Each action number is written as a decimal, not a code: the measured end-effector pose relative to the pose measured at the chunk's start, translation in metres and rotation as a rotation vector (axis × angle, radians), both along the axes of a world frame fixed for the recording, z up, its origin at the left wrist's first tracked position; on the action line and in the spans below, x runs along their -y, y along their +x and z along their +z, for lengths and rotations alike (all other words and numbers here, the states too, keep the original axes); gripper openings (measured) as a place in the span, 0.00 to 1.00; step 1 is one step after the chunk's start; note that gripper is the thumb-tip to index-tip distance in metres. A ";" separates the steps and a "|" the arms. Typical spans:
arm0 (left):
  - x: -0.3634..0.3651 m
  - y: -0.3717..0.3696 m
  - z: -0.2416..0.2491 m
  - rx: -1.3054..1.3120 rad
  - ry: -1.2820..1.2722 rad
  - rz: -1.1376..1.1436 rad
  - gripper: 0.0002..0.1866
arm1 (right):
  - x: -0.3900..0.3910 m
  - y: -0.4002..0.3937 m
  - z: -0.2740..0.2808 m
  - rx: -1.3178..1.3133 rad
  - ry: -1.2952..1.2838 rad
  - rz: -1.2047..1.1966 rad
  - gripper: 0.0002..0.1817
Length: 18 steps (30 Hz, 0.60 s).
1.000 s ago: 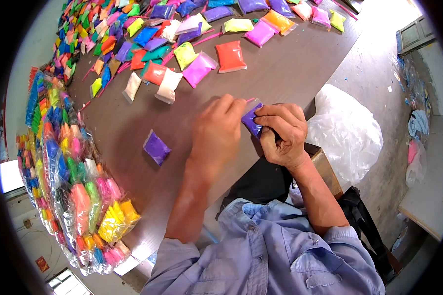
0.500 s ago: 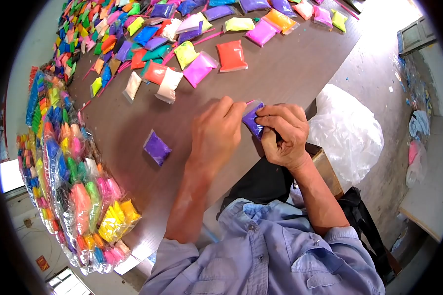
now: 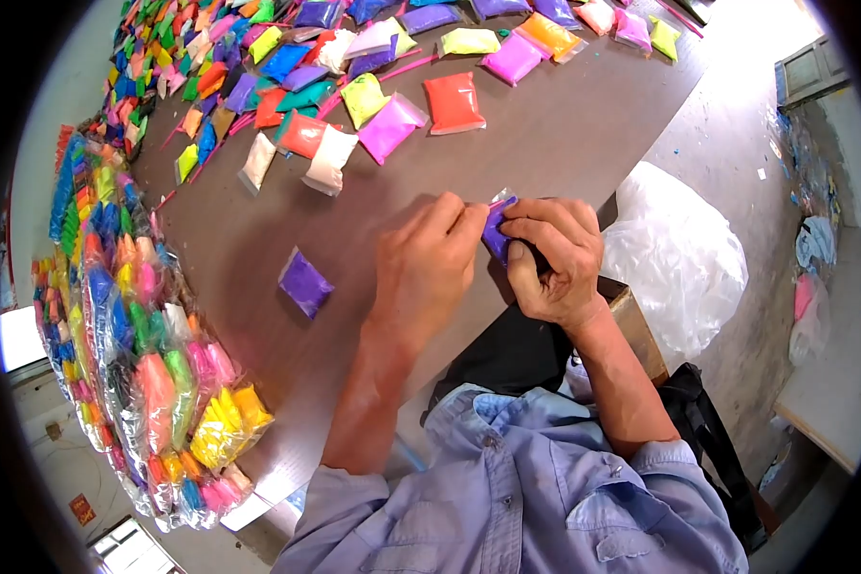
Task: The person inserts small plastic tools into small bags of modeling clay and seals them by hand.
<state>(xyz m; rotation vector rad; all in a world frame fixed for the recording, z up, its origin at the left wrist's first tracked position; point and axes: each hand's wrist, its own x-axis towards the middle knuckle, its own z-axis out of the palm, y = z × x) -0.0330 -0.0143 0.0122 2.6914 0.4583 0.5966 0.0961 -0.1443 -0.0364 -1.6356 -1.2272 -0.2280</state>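
Note:
Over the table, my right hand (image 3: 557, 256) pinches a small clear packet of purple clay-like filling (image 3: 496, 237) between thumb and fingers. My left hand (image 3: 430, 258) is closed at the packet's upper left edge. A thin pink stick (image 3: 500, 202) pokes out from its fingertips and lies across the packet's clear top; most of the stick is hidden by the hand. To the left of my left hand, a second purple packet (image 3: 306, 283) lies flat on the table, apart from both hands.
Beyond my hands, the brown table (image 3: 545, 124) carries a red packet (image 3: 453, 103), a pink packet (image 3: 392, 128) and a large heap of coloured packets (image 3: 210, 57) with pink sticks among them. Bundled bags (image 3: 153, 383) line the left edge. A white plastic bag (image 3: 674, 258) stands right.
My left hand has moved slightly right, its fingertips closer against the packet's top. The pink stick now lies across the clear top edge. The second purple packet stays put.

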 end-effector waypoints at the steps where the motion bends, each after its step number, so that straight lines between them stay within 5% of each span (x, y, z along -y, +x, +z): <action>1: 0.000 0.000 0.000 0.016 0.008 0.003 0.12 | -0.001 -0.001 0.002 -0.002 -0.004 -0.015 0.11; 18: 0.005 0.002 -0.006 0.002 0.177 0.024 0.09 | -0.008 -0.003 -0.002 0.037 0.009 -0.066 0.09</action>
